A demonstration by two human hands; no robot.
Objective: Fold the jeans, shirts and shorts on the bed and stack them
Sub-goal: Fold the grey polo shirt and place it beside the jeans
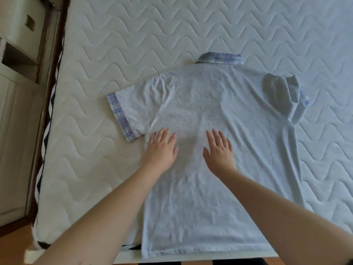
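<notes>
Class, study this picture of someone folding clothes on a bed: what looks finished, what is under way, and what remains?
Done: the shirt is laid back-up on the mattress, its left sleeve spread flat. In hand: the left hand and right hand rest open on the fabric. Left: the right sleeve lies crumpled, no fold is made, and no stack, jeans or shorts show.

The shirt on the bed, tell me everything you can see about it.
The shirt is a pale grey, soft knit polo, spread back-up on the quilted white mattress. Its collar and sleeve cuffs are blue-lilac plaid. One sleeve lies flat; the other is crumpled over itself. The fabric is lightly wrinkled and unfolded. The left hand and the right hand rest flat on its middle.
</notes>
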